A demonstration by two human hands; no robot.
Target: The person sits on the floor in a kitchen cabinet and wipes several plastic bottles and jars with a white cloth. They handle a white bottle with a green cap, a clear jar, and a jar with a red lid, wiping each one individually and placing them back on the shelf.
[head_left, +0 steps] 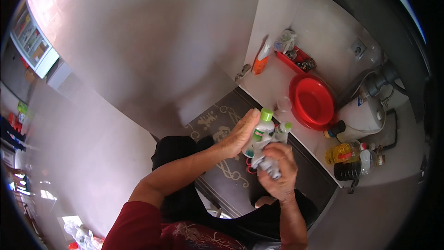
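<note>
My left hand (240, 135) is wrapped round the side of a clear bottle (265, 125) with a green cap and a green label, held tilted in front of my knees. My right hand (282, 169) grips a crumpled grey-white cloth (269, 165), pressed close against the lower part of that bottle. Just behind the cloth stands a second bottle (282, 130) with a green cap, partly hidden. Something with red loops (250, 165) shows below the first bottle, mostly covered.
A patterned dark mat (233, 183) lies under my feet. On the pale cabinet floor are stacked red basins (313, 102), an orange spray bottle (261, 60), a red tray (293, 62), a white tank (363, 113), a yellow oil bottle (340, 153) and a dark bottle (347, 171).
</note>
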